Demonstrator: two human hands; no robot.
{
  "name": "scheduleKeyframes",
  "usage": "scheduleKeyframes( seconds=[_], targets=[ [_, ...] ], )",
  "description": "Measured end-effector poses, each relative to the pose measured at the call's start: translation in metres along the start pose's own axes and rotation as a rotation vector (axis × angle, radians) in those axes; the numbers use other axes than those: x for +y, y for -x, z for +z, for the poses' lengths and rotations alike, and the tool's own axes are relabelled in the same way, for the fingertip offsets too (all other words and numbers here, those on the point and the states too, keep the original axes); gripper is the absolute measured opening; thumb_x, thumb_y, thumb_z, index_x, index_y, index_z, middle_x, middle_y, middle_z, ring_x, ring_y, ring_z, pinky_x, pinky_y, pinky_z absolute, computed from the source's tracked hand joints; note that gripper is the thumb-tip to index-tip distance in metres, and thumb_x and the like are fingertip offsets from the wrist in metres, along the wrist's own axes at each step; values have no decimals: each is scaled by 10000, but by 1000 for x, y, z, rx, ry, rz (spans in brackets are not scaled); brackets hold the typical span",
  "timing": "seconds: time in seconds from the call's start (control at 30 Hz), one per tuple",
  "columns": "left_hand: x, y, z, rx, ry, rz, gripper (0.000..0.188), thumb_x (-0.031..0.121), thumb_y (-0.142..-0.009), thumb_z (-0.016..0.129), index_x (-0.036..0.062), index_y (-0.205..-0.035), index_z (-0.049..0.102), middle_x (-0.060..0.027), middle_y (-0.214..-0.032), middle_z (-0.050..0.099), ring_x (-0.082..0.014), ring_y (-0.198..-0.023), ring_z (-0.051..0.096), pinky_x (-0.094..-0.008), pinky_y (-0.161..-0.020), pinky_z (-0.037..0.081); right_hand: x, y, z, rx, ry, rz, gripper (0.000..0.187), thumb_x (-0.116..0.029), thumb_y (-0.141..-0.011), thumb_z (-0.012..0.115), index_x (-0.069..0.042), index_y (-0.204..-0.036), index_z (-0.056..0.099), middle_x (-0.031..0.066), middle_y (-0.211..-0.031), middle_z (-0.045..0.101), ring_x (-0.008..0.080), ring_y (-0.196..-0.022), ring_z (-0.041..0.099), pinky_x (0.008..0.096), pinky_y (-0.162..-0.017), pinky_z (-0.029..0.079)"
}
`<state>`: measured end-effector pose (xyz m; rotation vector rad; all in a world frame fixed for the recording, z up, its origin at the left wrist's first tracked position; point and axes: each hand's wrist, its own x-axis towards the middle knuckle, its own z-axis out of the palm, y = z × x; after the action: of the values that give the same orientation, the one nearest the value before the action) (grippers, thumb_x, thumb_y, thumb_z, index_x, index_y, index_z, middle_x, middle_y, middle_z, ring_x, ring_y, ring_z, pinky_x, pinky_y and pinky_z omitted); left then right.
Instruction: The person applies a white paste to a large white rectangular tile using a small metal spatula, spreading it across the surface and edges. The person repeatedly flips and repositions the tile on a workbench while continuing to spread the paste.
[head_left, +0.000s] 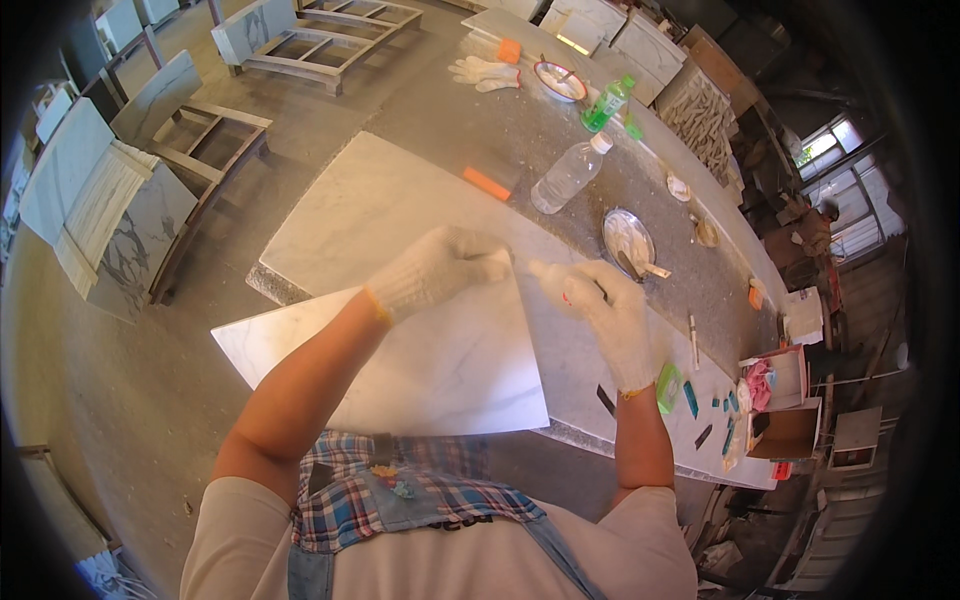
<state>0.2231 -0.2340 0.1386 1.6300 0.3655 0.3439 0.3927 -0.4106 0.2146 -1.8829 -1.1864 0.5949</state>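
Note:
A white marble slab (430,365) with faint grey veins lies slanted in front of me, its near edge close to my apron. My left hand (440,268), in a white knitted glove, reaches over the slab, with its fingers closed at the far corner. To its right, my gloved right hand (605,315) is curled, thumb and forefinger drawn together near the slab's right edge. Whatever is between those fingertips is too small and blurred to make out. Beneath both hands lies a larger pale marble sheet (350,205).
Beyond the hands stand a clear bottle (568,178), a green bottle (607,104), a metal bowl of white paste (628,240) and an orange block (487,183). Spare gloves (485,73) lie farther off. A green box (668,388) and open cartons (785,430) sit at right. Wooden racks (215,150) stand left.

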Motion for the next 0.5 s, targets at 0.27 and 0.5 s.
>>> scheduleKeyframes(
  seconds=[0.27,0.5],
  targets=[
    [1,0,1,13,-21,-2,283,154,-957,671,-21,-1177,702,-8,-973,708,-69,-954,607,-265,-893,497,2,-2,2,4,30,-2,256,-200,-917,656,35,-998,715,32,-917,674,99,-871,591,270,-786,476],
    [4,2,1,24,-32,-4,263,156,-953,663,-18,-1145,711,-4,-947,702,-68,-935,602,-262,-885,494,1,-3,3,17,61,-14,283,-229,-918,648,31,-1001,720,39,-924,679,109,-873,596,274,-784,476]
  ],
)
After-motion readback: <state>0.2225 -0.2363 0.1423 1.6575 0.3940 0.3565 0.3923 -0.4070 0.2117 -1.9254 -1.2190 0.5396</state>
